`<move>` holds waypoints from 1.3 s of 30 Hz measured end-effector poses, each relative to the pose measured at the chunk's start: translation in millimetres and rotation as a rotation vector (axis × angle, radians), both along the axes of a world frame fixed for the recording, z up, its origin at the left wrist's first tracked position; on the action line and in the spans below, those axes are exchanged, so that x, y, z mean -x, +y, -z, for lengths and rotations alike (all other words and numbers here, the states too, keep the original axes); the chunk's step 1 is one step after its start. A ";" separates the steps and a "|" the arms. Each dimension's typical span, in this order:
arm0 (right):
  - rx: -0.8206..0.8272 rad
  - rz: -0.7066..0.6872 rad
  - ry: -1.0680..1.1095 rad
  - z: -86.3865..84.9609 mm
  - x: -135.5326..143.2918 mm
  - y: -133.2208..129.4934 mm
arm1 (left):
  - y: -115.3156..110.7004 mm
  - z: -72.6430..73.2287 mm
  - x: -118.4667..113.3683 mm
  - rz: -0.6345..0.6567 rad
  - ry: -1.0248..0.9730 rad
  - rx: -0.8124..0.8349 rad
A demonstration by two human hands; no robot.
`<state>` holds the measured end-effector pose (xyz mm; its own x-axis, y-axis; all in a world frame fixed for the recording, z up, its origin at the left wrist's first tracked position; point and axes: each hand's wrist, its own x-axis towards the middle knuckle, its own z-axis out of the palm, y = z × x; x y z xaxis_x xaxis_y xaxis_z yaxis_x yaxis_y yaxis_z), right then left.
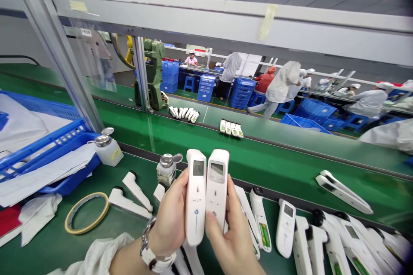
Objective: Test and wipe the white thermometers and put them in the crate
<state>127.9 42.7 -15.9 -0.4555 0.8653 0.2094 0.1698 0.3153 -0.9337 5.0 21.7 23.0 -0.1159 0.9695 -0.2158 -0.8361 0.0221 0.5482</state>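
Two white infrared thermometers are held upright side by side, screens facing me. My left hand (172, 217) is closed around the left thermometer (195, 197), whose display shows characters. In my right hand (230, 230) is the right thermometer (217, 180); its screen looks blank, and my thumb lies on its front. Behind my left hand stands a pump bottle (167, 169). More thermometers lie on the green bench to the right, one of them (286, 227) face up, another (263, 219) with batteries exposed. Two others (129, 202) rest left of my left hand.
A roll of tape (87, 213), a second pump bottle (109, 148) and a blue crate (80, 126) with papers are at the left. Beyond runs a green conveyor belt (274, 159) carrying a thermometer (343, 191). A metal frame post (63, 47) rises at left; people work behind.
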 end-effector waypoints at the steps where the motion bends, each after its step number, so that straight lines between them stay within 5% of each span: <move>1: -0.060 0.049 -0.058 0.7 1.7 -2.1 | -0.2 3.4 -1.1 -0.040 0.026 -0.022; 5: -0.187 0.098 -0.200 -1.3 7.9 -8.4 | -1.1 14.1 -4.8 -0.183 0.095 0.017; 9: -0.236 0.123 -0.232 -3.1 7.8 -5.8 | -1.1 10.8 -7.3 -0.189 0.145 -0.049; 19: -0.087 -0.075 -0.188 -16.6 -11.4 -5.0 | -4.1 5.6 -5.6 -0.152 0.191 -0.053; 27: 0.082 -0.143 0.116 -3.2 -10.3 5.9 | -0.3 5.5 -1.7 -0.186 0.047 -0.060; 39: 0.057 -0.167 0.179 -1.5 -7.9 6.7 | -2.1 4.8 0.3 -0.147 0.151 -0.063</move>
<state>135.8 49.4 -14.4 -0.5529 0.7940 0.2526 -0.0495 0.2714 -0.9612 4.7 19.6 18.2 -0.2831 0.9509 -0.1252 -0.7363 -0.1318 0.6637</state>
